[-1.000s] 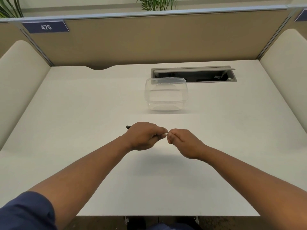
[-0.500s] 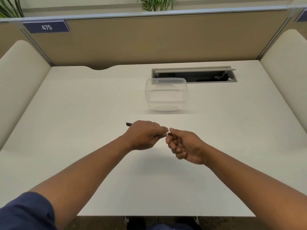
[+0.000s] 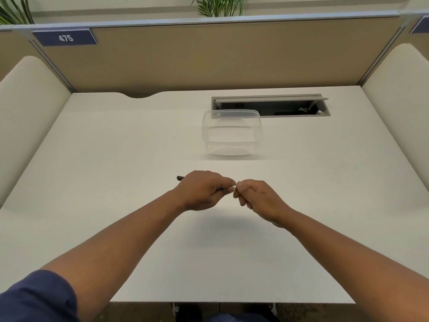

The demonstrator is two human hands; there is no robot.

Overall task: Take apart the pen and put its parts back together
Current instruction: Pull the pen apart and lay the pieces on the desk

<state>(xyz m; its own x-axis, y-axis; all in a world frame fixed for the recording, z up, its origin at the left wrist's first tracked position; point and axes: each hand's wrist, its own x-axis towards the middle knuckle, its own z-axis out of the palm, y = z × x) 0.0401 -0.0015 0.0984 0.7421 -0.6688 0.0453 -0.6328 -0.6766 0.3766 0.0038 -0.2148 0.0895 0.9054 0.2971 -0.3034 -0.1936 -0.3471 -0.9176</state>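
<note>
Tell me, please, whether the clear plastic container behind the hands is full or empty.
Empty. The clear container stands upright on the desk, and only its own walls and base show through the plastic.

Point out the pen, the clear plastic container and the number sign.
pen (image 3: 180,178): head view, on the dark end sticking out past the left hand.
clear plastic container (image 3: 232,132): head view, on its front wall.
number sign (image 3: 65,38): head view, on the digits 475.

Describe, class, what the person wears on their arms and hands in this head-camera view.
Both hands, left hand and right hand, are bare: no gloves, rings or watch visible. Both forearms are uncovered. A dark navy short sleeve covers the left upper arm; the right sleeve is out of view.
</note>
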